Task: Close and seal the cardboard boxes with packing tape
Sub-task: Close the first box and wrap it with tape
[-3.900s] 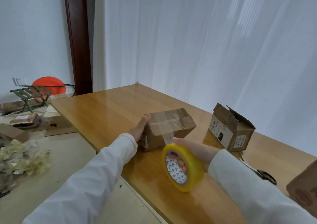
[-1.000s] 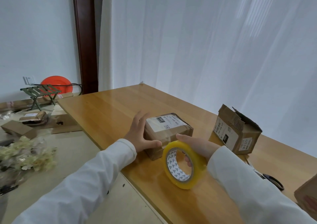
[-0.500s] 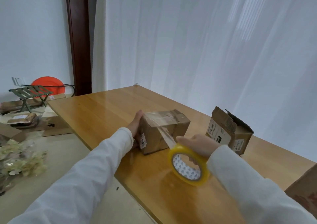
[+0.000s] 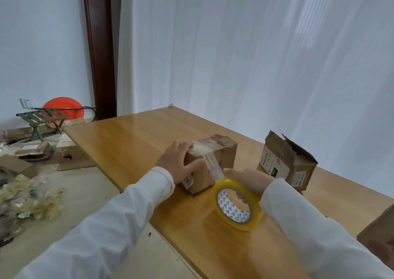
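Since half a second ago: left hand (image 4: 178, 161) shifted from the box's far left side onto its top left corner, thumb now along the near face; tape roll drawn a little nearer the box

Small cardboard box (image 4: 210, 165): closed, resting on the wooden bench (image 4: 136, 137) near its left edge; old brown tape across the top, white label low on the near left face

Left hand: fingers curved over the box's top left edge, thumb pressed flat on the near face, gripping the corner and pinning the tape's end

Strip of clear tape (image 4: 207, 158): runs from under the left fingers across the box top and down the near face to the roll, taut, slightly wrinkled

Tape roll (image 4: 237, 203): yellowish, printed white core, tilted on edge just in front of the box, low over the bench (contact with the surface cannot be told)

Right hand (image 4: 249, 181): curled over the roll's upper rim, fingers hooked through the core, gripping it

Second cardboard box (image 4: 286, 162): to the right, well apart from the first, top flaps open and ragged, white labels on its near side

Third box (image 4: 378, 243): only a corner in view at the right edge

Floor at left: flattened cardboard (image 4: 70, 157), green folding stool (image 4: 42, 118), orange disc (image 4: 64, 109) behind it, pale heap of plastic-wrapped material (image 4: 27, 197)

Both sleeves white
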Action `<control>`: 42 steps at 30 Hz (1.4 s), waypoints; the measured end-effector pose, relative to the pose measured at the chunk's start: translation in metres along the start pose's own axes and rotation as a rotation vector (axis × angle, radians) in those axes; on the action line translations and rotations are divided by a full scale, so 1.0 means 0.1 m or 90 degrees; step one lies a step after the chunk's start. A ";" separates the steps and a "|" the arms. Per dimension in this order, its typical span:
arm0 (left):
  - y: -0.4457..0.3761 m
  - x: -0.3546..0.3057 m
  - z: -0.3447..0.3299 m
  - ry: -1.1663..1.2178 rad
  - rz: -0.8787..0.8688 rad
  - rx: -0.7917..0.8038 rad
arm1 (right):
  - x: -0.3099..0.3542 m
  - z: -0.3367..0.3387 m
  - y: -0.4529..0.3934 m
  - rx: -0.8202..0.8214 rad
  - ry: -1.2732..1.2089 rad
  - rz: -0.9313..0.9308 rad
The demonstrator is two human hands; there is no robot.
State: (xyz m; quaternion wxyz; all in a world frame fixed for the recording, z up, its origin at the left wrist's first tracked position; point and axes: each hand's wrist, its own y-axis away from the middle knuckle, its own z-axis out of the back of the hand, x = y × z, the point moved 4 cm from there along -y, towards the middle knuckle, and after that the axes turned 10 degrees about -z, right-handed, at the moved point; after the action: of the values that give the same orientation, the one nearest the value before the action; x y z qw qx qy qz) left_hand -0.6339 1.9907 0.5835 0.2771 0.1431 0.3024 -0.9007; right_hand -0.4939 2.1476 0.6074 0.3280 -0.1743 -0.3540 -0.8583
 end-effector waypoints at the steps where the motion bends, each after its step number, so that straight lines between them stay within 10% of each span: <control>1: -0.01 0.05 0.01 0.001 0.016 -0.015 | 0.01 0.03 0.03 -0.010 -0.003 0.010; 11: -0.11 0.06 -0.18 0.205 0.323 -0.060 | 0.34 0.18 -0.10 -0.120 0.172 0.016; 17: -0.09 0.15 -0.22 0.250 0.408 -0.053 | 0.17 0.18 0.09 0.151 -0.131 -0.024; 21: -0.01 0.19 -0.29 0.264 0.474 -0.001 | 0.02 0.08 -0.05 0.130 -0.159 -0.052; 25: -0.01 0.22 -0.24 0.143 0.432 0.077 | 0.00 0.00 -0.24 -0.059 0.028 -0.056; 35: -0.39 -0.30 -0.08 -0.197 0.066 0.096 | -0.01 -0.01 -0.30 0.004 0.012 -0.071; 42: -0.38 -0.16 -0.34 -0.132 0.205 0.302 | -0.08 0.13 -0.16 0.009 0.070 -0.114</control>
State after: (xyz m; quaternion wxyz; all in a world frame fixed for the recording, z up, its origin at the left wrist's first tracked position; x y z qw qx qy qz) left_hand -0.6406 2.0436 0.5816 0.4049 0.1574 0.0274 -0.9003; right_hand -0.4983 2.1682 0.6044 0.2704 -0.0924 -0.3556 -0.8899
